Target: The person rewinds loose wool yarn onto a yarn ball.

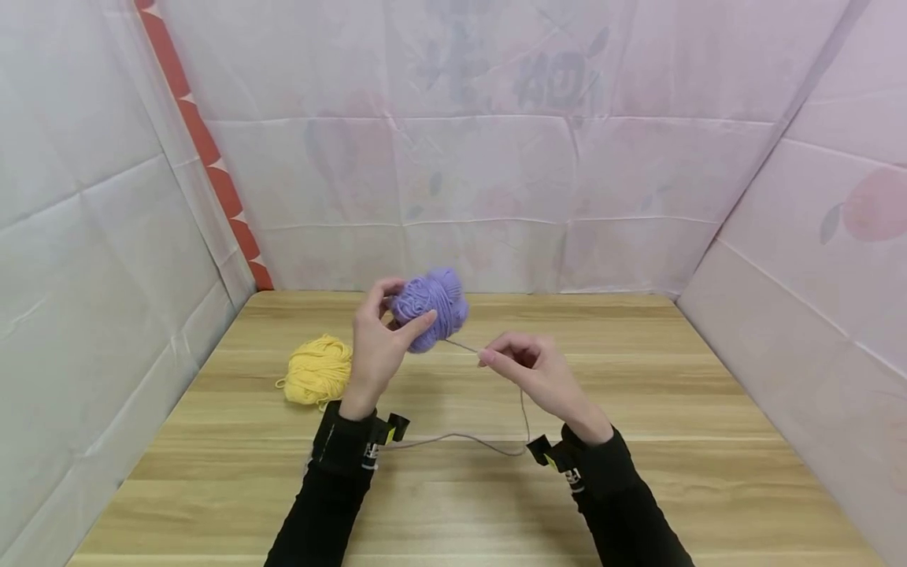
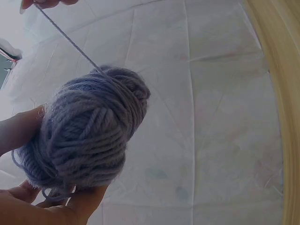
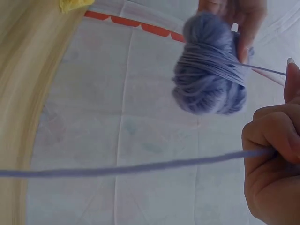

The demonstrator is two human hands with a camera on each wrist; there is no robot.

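A ball of purple yarn (image 1: 442, 303) is held up above the table by my left hand (image 1: 379, 339), thumb on the near side and fingers behind. In the left wrist view the purple yarn ball (image 2: 89, 126) shows strands wound around its middle. To the right, my right hand (image 1: 538, 370) pinches the yarn strand (image 1: 462, 346) that runs taut from the ball. The strand's other part passes through the curled fingers, hangs from the hand and curves along the tabletop toward the left wrist. In the right wrist view the strand (image 3: 117, 169) crosses in front of the ball.
A ball of yellow yarn (image 1: 316, 370) lies on the wooden table (image 1: 638, 488), left of my left wrist. White printed sheets (image 1: 482, 173) stand along the back and both sides. A red-edged strip (image 1: 205, 146) runs down the back left corner.
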